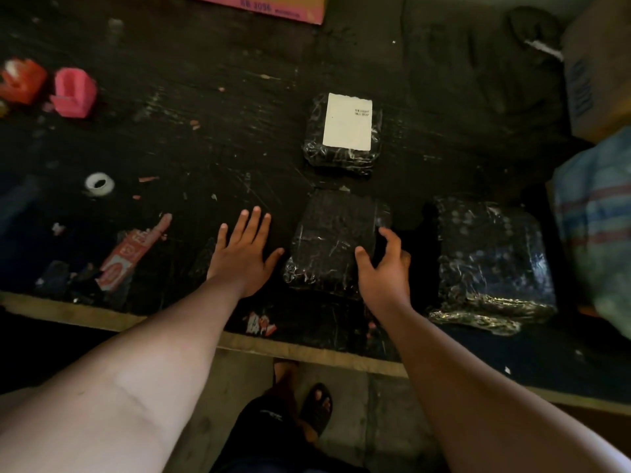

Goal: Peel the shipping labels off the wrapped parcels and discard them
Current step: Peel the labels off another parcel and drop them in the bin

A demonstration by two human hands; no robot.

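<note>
Near the table's front edge (307, 353), spread left hand (244, 250) lies flat beside a bare parcel (331, 240) that the loosely cupped right hand (384, 271) touches; the labelled parcel (343, 131) lies lengthwise beyond.

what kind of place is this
Probably an informal packing or parcel-handling workspace: black wrapped parcels lie on a scuffed dark worktable, one bearing a white shipping label, with a tape roll and cardboard boxes nearby.

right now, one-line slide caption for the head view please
Both open hands, left hand and right hand, flank an unlabelled wrapped parcel; the white label remains on the far parcel.
</note>
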